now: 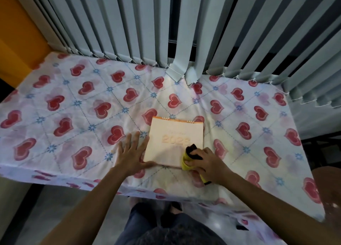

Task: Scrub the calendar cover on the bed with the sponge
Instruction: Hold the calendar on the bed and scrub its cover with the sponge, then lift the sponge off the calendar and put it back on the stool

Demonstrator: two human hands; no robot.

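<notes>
A pale calendar with an orange spiral-bound top edge and "2023" on its cover lies flat on the bed, near the front edge. My right hand grips a yellow sponge with a black scouring side and presses it on the cover's lower right corner. My left hand lies flat with fingers spread on the sheet, its thumb touching the calendar's lower left corner.
The bed sheet is white with red hearts and blue flowers. Grey vertical blinds hang along the far side, two slats resting on the sheet. An orange wall is at the left. The floor and my legs are below the bed's front edge.
</notes>
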